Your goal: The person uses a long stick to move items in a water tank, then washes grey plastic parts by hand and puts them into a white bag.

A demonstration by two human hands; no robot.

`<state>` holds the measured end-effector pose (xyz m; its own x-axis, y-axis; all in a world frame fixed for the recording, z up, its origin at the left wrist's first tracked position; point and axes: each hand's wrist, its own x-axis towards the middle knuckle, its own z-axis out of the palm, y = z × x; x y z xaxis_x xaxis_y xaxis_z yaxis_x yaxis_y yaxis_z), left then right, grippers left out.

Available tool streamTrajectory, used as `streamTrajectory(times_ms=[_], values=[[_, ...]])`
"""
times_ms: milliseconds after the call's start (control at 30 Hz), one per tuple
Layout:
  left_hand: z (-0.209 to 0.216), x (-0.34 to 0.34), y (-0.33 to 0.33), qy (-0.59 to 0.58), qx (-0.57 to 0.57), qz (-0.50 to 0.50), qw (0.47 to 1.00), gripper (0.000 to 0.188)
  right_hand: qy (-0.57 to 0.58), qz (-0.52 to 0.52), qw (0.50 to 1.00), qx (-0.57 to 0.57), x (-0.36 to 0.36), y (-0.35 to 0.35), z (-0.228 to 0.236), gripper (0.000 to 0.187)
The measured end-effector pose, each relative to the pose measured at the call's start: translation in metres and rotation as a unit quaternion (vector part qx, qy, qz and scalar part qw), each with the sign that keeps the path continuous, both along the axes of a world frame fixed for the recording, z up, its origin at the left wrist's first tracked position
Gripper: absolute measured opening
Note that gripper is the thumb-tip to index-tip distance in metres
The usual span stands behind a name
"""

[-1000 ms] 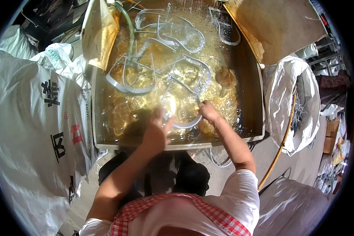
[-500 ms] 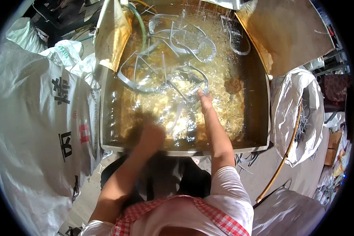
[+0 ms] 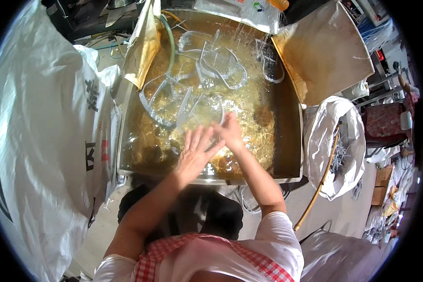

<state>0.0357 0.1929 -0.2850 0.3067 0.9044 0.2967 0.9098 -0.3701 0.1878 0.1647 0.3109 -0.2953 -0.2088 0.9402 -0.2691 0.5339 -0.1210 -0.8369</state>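
Observation:
Pale grey, bent strip frames (image 3: 151, 110) lie partly in the water of a wide metal tank, some of their thin arms sticking up. Above the near half of the water, my left hand (image 3: 195, 152) is held with its fingers spread and nothing in it. Close beside it on the right is my right hand (image 3: 231, 134), near the lower right end of the nearest frame. Its fingers are blurred, and I cannot tell whether they touch or hold that frame. Another pale looped frame (image 3: 237, 86) sits farther back in the tank.
The tank's rim (image 3: 268, 180) runs in front of me. Stained boards stand at its far corners, left (image 3: 143, 51) and right (image 3: 322, 54). A green hose (image 3: 169, 42) enters at the back. White sacks (image 3: 47, 141) crowd the left; an open sack (image 3: 317, 155) with a cane stands right.
My left hand has moved up and right from the near edge, beside my right hand. My right hand has shifted slightly left. The nearest frame's arms have shifted, and the whole view has turned a little.

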Motion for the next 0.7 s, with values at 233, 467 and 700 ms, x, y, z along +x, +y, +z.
streamTrajectory(times_ms=[233,467,700], values=[[0.019,-0.003,-0.011,-0.335,-0.212,0.144,0.907,0.054,0.164,-0.023,0.985,-0.039,0.011,-0.038,0.032,0.032],[-0.006,-0.05,-0.018,-0.466,-0.348,0.137,0.802,0.033,0.086,-0.258,0.928,-0.254,0.082,-0.021,-0.084,0.056],[0.029,-0.052,-0.031,-0.346,-0.437,0.008,0.83,0.025,0.434,-0.113,0.821,-0.353,0.068,0.014,-0.145,0.071]])
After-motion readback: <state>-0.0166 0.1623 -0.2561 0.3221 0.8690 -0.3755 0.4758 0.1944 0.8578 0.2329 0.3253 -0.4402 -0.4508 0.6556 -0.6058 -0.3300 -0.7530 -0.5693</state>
